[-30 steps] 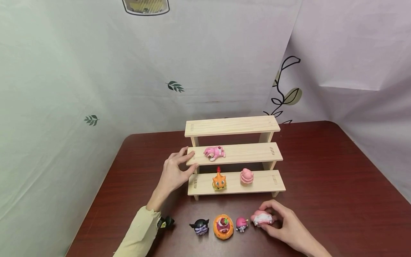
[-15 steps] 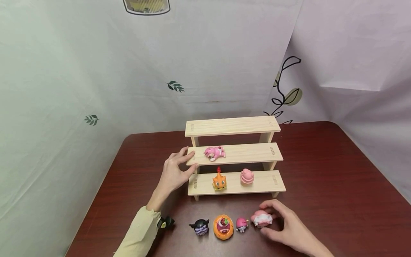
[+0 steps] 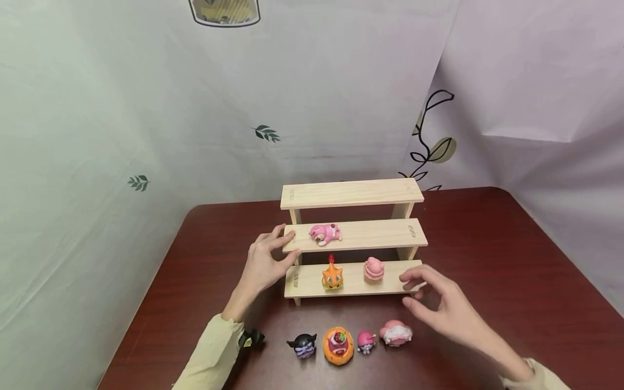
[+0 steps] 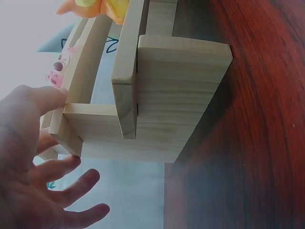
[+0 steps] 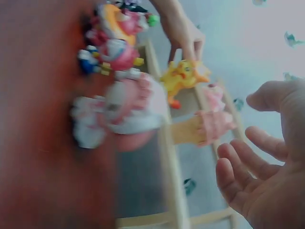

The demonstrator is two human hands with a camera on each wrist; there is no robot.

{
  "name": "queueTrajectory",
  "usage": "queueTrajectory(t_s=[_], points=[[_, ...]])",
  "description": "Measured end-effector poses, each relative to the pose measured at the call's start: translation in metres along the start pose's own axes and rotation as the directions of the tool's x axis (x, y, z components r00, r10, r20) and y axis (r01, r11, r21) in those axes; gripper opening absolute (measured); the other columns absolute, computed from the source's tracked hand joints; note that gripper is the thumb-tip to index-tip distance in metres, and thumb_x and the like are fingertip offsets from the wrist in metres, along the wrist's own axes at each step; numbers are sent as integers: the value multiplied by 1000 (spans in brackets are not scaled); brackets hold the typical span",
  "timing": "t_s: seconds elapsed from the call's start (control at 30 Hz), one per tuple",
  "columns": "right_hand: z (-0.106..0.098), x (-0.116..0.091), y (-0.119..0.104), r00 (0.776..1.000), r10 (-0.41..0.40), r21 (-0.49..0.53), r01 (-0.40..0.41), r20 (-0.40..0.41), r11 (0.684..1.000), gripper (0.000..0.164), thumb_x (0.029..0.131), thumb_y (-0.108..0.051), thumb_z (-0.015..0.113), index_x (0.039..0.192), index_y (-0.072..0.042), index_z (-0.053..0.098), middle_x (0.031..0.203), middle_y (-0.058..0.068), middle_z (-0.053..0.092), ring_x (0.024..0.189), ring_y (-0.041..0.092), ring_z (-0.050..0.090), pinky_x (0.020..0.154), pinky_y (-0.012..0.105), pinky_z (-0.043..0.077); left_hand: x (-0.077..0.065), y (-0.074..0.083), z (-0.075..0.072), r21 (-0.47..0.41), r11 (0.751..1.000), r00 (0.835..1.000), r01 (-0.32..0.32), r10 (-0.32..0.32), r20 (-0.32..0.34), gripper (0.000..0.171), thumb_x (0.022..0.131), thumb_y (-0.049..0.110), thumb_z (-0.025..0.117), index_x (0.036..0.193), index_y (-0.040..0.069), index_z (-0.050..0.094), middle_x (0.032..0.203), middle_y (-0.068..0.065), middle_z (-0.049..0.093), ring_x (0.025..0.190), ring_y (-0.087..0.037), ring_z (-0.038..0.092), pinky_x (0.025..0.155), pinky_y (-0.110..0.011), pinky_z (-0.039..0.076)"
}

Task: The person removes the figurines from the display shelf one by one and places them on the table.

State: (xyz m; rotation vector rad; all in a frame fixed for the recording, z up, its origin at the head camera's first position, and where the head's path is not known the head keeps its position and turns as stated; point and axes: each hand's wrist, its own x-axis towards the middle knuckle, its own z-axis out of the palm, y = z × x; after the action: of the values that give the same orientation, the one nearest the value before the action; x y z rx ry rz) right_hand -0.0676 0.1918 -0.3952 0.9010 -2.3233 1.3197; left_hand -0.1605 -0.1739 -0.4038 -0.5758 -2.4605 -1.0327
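Observation:
My left hand (image 3: 263,265) grips the left end of the middle tier of a three-tier wooden shelf (image 3: 375,233), thumb and fingers at the board's edges. My right hand (image 3: 450,309) holds nothing, fingers loosely bent, in front of the bottom tier's right end. On the bottom tier stand an orange cat-like figurine (image 3: 333,277) and a pink ice-cream-shaped figurine (image 3: 374,269). A pink bear figurine (image 3: 325,234) lies on the middle tier. Below the right hand, a pink-and-white figurine (image 3: 396,333) rests on the table, blurred in the right wrist view.
Along the table's front stand a black-and-purple figurine (image 3: 304,345), an orange ring-shaped figurine (image 3: 338,345) and a small pink figurine (image 3: 366,342). A small black object (image 3: 253,338) lies beside the left sleeve. Behind the dark red table (image 3: 487,244) hangs a pale patterned cloth (image 3: 341,97).
My right hand has let go of the pink-and-white figurine and moved up and away toward the shelf's right end. That figurine stays on the table. The left hand keeps its place.

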Motion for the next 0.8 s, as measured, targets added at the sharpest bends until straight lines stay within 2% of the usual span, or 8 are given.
queueTrajectory(t_s=[0.17,0.27,0.5,0.8], points=[[-5,34,0,993,-117,-32,117,-12,993,51,69,16,79,111,-8,65,103,1,65,85,16,64,66,22,50,-1,-1,0,2,1000,1000,1,-1,2,45,81,21,84,121,5,73,135,-23,58,110,-45,58,92,-63,41],[-8,54,-1,991,-131,-55,131,1,990,48,70,14,80,109,-8,66,98,-1,65,82,13,63,66,23,50,0,-1,1,5,1000,1000,-8,8,0,44,81,21,84,121,5,73,135,-24,58,109,-45,59,90,-61,43],[-6,88,2,992,-104,-55,107,66,993,39,76,12,79,107,-6,65,98,-1,66,81,19,65,63,30,54,0,0,1,9,1000,1000,-10,10,-5,43,81,21,84,120,5,74,134,-24,59,108,-45,59,89,-61,44],[3,108,9,993,-4,2,4,117,1000,31,80,10,76,108,0,65,98,1,66,83,16,68,66,32,53,0,-1,0,4,1000,1000,-10,10,-9,43,81,21,83,120,4,74,134,-23,59,110,-47,59,90,-62,43]])
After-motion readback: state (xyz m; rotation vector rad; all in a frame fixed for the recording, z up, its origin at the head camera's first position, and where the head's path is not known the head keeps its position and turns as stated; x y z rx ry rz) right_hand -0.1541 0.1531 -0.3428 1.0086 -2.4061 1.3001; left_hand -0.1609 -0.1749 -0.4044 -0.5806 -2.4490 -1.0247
